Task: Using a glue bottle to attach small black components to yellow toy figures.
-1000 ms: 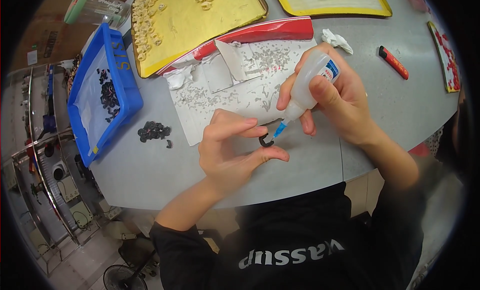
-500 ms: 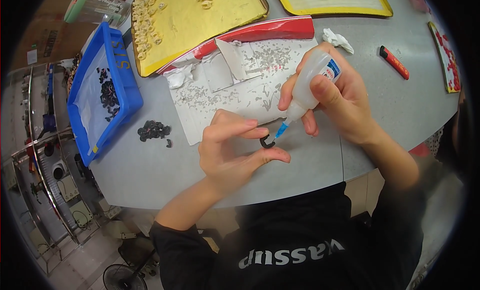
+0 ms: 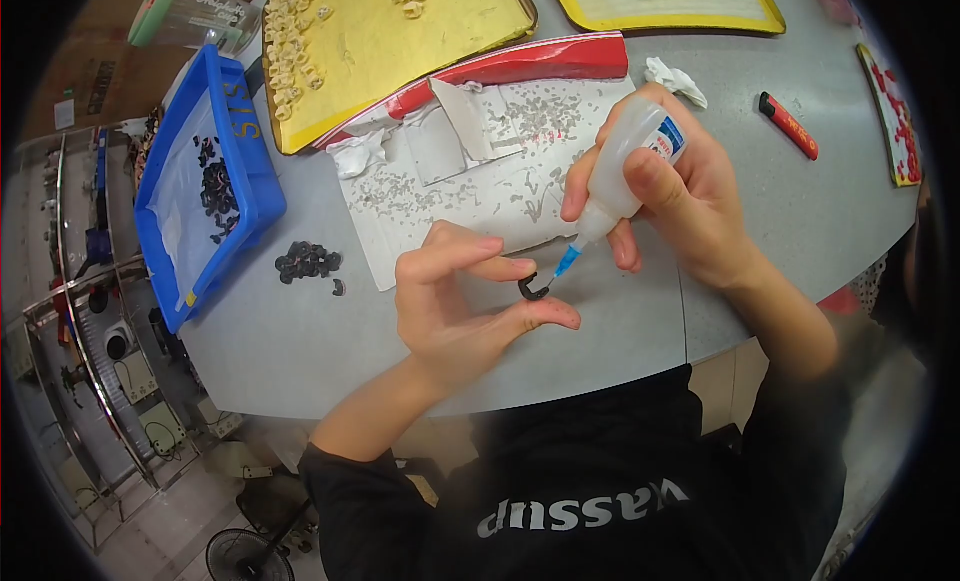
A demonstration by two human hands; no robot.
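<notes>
Between thumb and fingertips, my left hand [image 3: 455,301] pinches a small black C-shaped piece [image 3: 532,288], its open side facing right. My right hand [image 3: 690,196] is wrapped round a translucent squeeze bottle [image 3: 622,171] with a blue-and-white label. The bottle tilts down to the left, and its blue needle tip [image 3: 567,261] reaches the gap of the black piece; whether the needle touches it I cannot tell. Left of my hands, a small heap of black pieces [image 3: 305,262] lies on the grey table, with a single piece [image 3: 339,287] beside it.
A blue tray [image 3: 262,171] with more black pieces stands at the left. Grey-spotted white paper [image 3: 400,221] lies behind my hands, with a red strip [image 3: 520,63] along it. Beyond is a yellow tray [image 3: 400,56] of small beige pieces. A red-and-black cutter [image 3: 790,126] lies at right.
My right hand has shifted very slightly right with the bottle, and the needle tip has drawn back a little in the black piece's gap. My left hand is nearly still.
</notes>
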